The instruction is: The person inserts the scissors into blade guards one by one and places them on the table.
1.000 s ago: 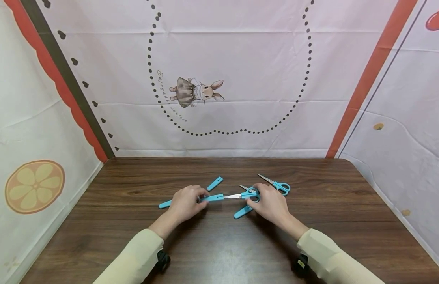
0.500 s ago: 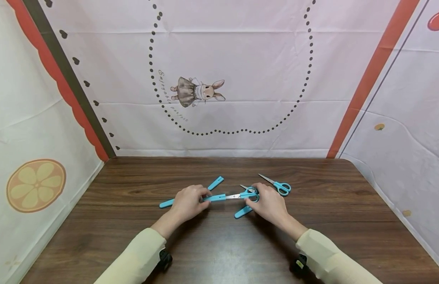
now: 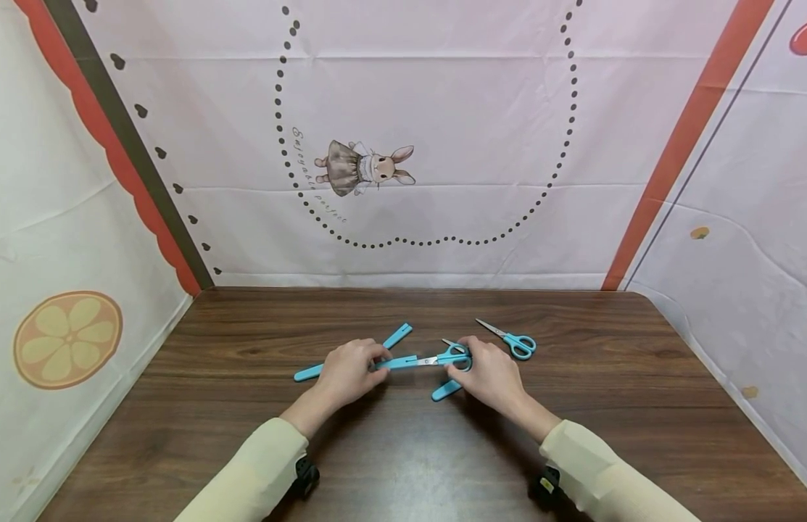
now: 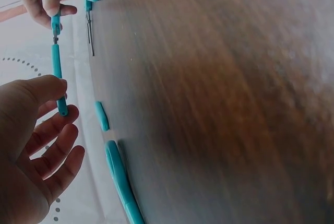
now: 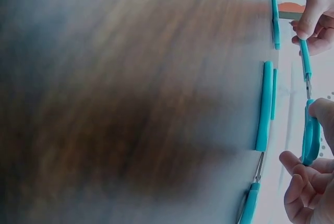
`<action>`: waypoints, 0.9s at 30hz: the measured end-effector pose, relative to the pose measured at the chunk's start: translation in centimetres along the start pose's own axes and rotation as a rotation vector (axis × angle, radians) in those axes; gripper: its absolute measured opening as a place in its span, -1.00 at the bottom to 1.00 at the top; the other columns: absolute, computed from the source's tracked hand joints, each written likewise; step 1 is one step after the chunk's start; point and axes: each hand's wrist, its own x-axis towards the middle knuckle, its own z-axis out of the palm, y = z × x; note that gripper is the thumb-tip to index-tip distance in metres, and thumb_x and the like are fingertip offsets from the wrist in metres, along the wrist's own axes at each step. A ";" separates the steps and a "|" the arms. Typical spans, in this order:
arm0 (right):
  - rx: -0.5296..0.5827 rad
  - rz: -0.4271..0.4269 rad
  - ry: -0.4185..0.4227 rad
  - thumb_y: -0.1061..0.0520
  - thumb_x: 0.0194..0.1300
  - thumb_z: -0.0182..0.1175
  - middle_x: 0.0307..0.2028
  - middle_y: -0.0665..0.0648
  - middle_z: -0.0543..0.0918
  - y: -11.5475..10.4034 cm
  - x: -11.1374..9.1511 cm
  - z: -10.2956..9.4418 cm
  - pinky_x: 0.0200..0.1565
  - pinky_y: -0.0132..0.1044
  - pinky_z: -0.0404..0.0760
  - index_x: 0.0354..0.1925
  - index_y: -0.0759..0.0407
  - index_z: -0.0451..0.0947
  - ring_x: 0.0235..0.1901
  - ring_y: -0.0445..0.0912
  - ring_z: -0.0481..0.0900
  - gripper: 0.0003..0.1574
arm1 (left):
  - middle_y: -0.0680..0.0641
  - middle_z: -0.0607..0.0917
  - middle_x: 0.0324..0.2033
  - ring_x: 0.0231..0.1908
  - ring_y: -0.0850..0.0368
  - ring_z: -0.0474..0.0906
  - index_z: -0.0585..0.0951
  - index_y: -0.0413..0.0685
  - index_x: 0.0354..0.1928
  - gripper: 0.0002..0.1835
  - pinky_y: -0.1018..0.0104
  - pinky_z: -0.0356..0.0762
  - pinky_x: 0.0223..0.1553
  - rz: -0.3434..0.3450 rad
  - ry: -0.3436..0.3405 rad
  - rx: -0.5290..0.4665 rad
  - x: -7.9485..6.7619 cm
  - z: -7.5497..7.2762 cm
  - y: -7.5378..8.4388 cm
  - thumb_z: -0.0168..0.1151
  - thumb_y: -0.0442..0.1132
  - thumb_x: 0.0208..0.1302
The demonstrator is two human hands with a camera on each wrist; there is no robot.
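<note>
My left hand (image 3: 346, 370) pinches a light-blue scissor sheath (image 3: 400, 362) near its closed end, thumb against fingers in the left wrist view. My right hand (image 3: 493, 371) grips the light-blue handles (image 5: 311, 135) of a pair of scissors, whose blades (image 3: 427, 361) point left and sit partly inside the sheath. A short stretch of metal shows between sheath and handles. Both are held above the table. Beneath the right hand lies another sheath (image 3: 446, 390), partly covered. Beyond that hand a second pair of scissors (image 3: 450, 343) shows only in part.
Another pair of scissors (image 3: 519, 346) lies on the brown wooden table (image 3: 403, 449) to the right. One sheath (image 3: 398, 334) rests behind the left hand, and a further sheath (image 3: 308, 373) lies to its left, partly hidden. A printed cloth (image 3: 481, 145) hangs behind the table.
My right hand has moved slightly left with the scissors. The blades sit deeper in the sheath, and less metal shows. The left hand keeps its hold.
</note>
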 end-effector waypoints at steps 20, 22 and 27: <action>-0.018 0.005 -0.010 -0.13 0.03 0.29 -0.69 -0.09 0.39 -0.3 0.0 0.4 -0.72 -0.35 0.17 -0.04 0.13 0.52 -0.75 -0.22 0.23 -0.43 | 0.22 0.59 -0.43 -0.48 0.35 0.45 0.68 0.18 -0.27 -0.86 0.46 0.36 -0.52 0.015 -0.012 -0.007 0.1 0.2 0.4 0.32 -0.11 0.09; -0.020 0.005 -0.011 -0.13 0.03 0.29 -0.71 -0.10 0.36 -0.4 0.0 0.3 -0.73 -0.35 0.16 -0.03 0.13 0.52 -0.76 -0.21 0.22 -0.43 | 0.22 0.60 -0.42 -0.47 0.35 0.46 0.68 0.18 -0.27 -0.86 0.46 0.37 -0.51 0.017 -0.009 -0.008 0.1 0.1 0.5 0.32 -0.12 0.09; -0.021 0.004 -0.010 -0.14 0.03 0.29 -0.72 -0.10 0.34 -0.4 0.1 0.3 -0.73 -0.36 0.15 -0.03 0.12 0.52 -0.76 -0.22 0.21 -0.42 | 0.21 0.60 -0.42 -0.46 0.34 0.47 0.68 0.17 -0.26 -0.86 0.45 0.38 -0.50 0.021 -0.005 -0.011 0.1 0.2 0.6 0.32 -0.13 0.09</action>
